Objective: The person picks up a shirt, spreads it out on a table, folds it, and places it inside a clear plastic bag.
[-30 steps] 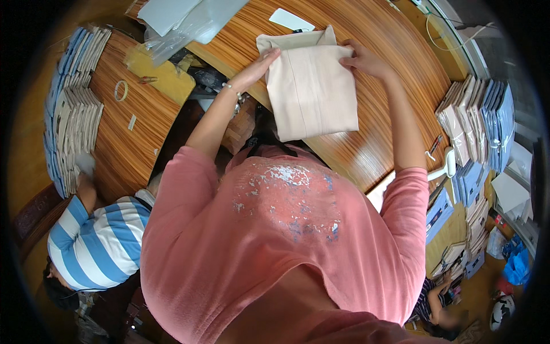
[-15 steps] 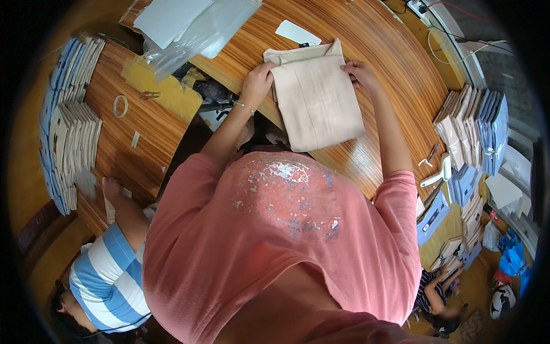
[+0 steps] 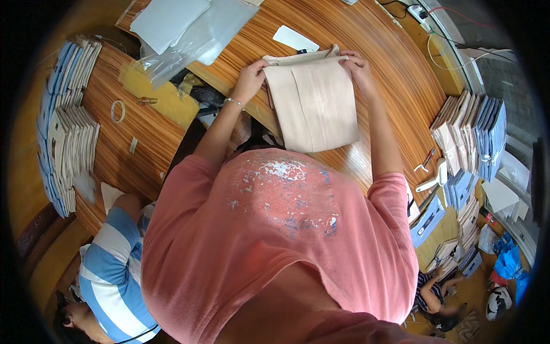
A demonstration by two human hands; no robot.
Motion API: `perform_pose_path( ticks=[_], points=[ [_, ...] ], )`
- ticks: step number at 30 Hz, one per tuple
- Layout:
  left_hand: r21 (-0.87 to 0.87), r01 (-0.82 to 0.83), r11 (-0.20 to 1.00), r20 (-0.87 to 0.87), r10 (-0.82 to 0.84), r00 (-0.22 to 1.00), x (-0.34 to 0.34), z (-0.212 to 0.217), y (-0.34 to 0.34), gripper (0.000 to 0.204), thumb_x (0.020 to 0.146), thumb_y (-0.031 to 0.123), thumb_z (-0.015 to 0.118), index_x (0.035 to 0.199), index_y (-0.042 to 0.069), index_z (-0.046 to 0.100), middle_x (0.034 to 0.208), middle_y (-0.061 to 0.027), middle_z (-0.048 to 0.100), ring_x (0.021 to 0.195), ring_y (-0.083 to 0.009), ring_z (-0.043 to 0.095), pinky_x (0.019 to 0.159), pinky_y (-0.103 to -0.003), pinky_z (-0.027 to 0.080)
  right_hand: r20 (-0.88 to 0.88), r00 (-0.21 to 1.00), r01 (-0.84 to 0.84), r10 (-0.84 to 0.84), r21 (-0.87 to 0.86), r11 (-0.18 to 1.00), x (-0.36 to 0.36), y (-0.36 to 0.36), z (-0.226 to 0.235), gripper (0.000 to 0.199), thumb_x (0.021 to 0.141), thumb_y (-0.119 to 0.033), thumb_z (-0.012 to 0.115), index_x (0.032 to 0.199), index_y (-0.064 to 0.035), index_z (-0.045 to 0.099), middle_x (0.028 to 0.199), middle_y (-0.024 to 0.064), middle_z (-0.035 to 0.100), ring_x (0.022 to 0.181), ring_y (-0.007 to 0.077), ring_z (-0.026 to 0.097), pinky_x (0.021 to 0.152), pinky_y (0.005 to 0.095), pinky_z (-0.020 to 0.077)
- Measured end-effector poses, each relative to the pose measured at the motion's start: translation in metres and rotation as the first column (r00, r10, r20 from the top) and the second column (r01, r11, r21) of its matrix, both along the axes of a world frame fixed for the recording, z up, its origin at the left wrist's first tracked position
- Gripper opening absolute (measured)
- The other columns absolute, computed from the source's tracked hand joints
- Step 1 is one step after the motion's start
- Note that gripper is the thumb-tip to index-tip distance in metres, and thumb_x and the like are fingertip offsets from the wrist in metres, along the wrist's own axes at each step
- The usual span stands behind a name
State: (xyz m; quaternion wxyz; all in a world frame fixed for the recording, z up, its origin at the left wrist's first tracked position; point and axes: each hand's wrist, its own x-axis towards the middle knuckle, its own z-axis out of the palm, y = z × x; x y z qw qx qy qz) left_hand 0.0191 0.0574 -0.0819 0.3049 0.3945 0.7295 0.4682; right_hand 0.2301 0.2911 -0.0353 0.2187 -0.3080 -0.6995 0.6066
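A cream cloth bag (image 3: 314, 104) lies flat on the wooden table (image 3: 366, 34), its lower edge hanging over the table's near rim. My left hand (image 3: 250, 80) grips its upper left corner. My right hand (image 3: 357, 67) holds the upper right corner, fingers curled over the folded top edge. Both forearms reach up from my pink shirt. A white card (image 3: 295, 38) lies just beyond the bag.
Clear plastic sleeves (image 3: 183, 28) lie at the upper left. Stacks of folded cream and blue bags (image 3: 66, 120) fill the left side table and more stacks of bags (image 3: 472, 140) stand at right. A roll of tape (image 3: 118, 110) is nearby. A person in a striped shirt (image 3: 109, 264) crouches lower left.
The bag has come down and toward me onto the table, both hands still at its top corners. The person in stripes has shifted lower in view.
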Motion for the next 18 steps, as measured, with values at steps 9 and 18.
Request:
perform_pose_path(
  ticks=[9,18],
  points=[
    [-0.128,-0.082,0.988,0.172,0.103,0.980,0.002,0.020,0.011,0.019,0.091,0.008,0.043,0.098,-0.005,0.055,0.073,-0.0111,0.062,0.056,-0.0155,0.062,0.052,-0.026,0.052,0.122,0.982,0.182,-0.144,-0.410,0.894,-0.010,0.001,-0.025,0.020,0.081,-0.014,0.062,0.094,0.0005,0.067,0.078,0.0052,0.065,0.062,0.0096,0.058,0.057,0.0227,0.0462],
    [-0.172,-0.104,0.980,0.360,0.161,0.919,-0.005,0.012,0.014,0.023,0.091,0.012,0.044,0.099,-0.005,0.057,0.075,-0.0107,0.062,0.058,-0.0160,0.062,0.052,-0.026,0.053,0.129,0.990,0.107,-0.052,-0.476,0.873,-0.011,0.010,-0.016,0.027,0.080,-0.009,0.060,0.105,0.0007,0.064,0.089,0.0087,0.065,0.073,0.0140,0.062,0.067,0.0253,0.0494]
  ],
)
